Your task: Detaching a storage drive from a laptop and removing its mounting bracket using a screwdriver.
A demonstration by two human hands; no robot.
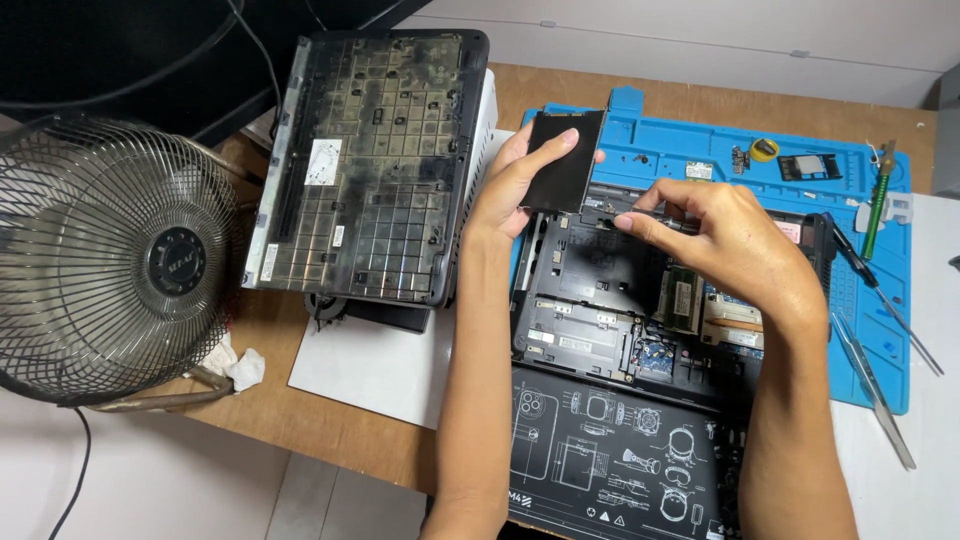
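Note:
An opened black laptop base (600, 320) lies on a blue repair mat (700, 140), its inner boards and a green memory module (682, 298) showing. My left hand (515, 180) holds a flat black rectangular drive (565, 160) tilted up above the laptop's far left corner. My right hand (730, 240) hovers over the laptop's middle, thumb and forefinger pinched together at the drive's lower right edge; what they pinch is too small to tell.
A black laptop cover (370, 160) rests upside down at the left. A metal fan (110, 260) stands further left. Tweezers (875, 390), a screwdriver (880, 200) and small parts (810, 166) sit on the mat's right side. A black printed mat (600, 460) lies in front.

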